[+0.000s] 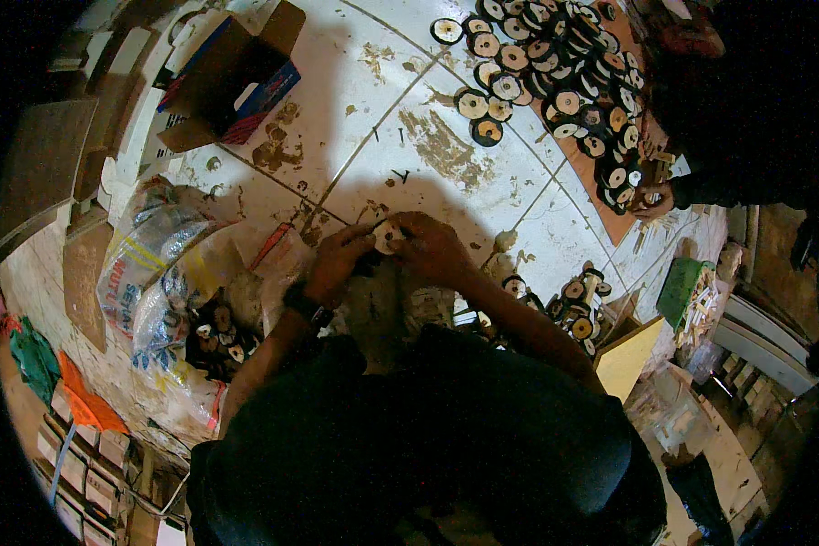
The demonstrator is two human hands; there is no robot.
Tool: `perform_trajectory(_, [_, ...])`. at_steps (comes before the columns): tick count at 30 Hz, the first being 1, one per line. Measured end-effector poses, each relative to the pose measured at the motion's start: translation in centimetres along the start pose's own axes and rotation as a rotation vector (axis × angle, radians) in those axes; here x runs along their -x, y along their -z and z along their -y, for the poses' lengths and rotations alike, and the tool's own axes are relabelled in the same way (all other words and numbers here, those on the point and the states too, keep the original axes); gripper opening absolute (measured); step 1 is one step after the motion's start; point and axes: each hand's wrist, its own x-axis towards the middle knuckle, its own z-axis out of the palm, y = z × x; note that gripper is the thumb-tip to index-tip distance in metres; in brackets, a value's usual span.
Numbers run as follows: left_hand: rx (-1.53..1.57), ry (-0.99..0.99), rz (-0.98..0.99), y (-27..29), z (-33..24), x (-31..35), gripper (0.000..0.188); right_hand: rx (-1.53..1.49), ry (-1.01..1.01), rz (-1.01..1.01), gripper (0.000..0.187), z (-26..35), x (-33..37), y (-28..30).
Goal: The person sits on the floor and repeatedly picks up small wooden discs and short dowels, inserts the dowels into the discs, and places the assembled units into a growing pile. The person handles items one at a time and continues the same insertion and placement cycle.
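Both of my hands meet in front of my body, over the stained white tile floor. Between them is a small round wooden wheel point(388, 239) with a pale face and a dark hole in its middle. My left hand point(335, 261) grips its left edge with closed fingers. On its right edge, my right hand point(429, 253) has its fingers bent round it. Dark shadow under the hands hides the wheel's lower side. A few dark screws point(400, 176) lie on the tiles just beyond my fingers.
A large heap of black-rimmed wheels point(566, 102) spreads at the far right, where another person's hand point(653, 200) reaches in. An open cardboard box point(232, 86) stands far left. A plastic sack point(159, 273) holds more wheels at left; a smaller pile point(581, 309) lies right.
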Motion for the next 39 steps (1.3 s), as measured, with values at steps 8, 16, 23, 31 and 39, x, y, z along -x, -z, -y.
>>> perform_trajectory(8, [0.381, 0.087, 0.111, 0.2, -2.4, -1.3, 0.04, -0.262, -0.182, -0.731, 0.039, -6.8, -5.9, 10.3])
perform_trajectory(16, [0.404, 0.06, 0.282, 0.4, -1.1, -0.6, 0.044, 0.525, -0.137, -1.021, 0.045, -10.2, -9.6, 20.9])
perform_trajectory(23, [0.716, 0.178, 0.293, 0.7, -0.1, -0.7, 0.043, 0.263, 0.002, -0.715, 0.027, -6.5, -7.5, 9.7])
perform_trajectory(31, [0.611, 0.0, 0.251, 0.5, -2.0, 0.2, 0.051, 0.42, 0.128, -0.483, 0.028, -5.7, -13.2, 2.7])
perform_trajectory(39, [-0.166, -0.361, 0.003, 0.2, -3.7, 0.5, 0.061, -0.101, 0.096, -0.415, 0.02, -3.3, -8.5, 3.1])
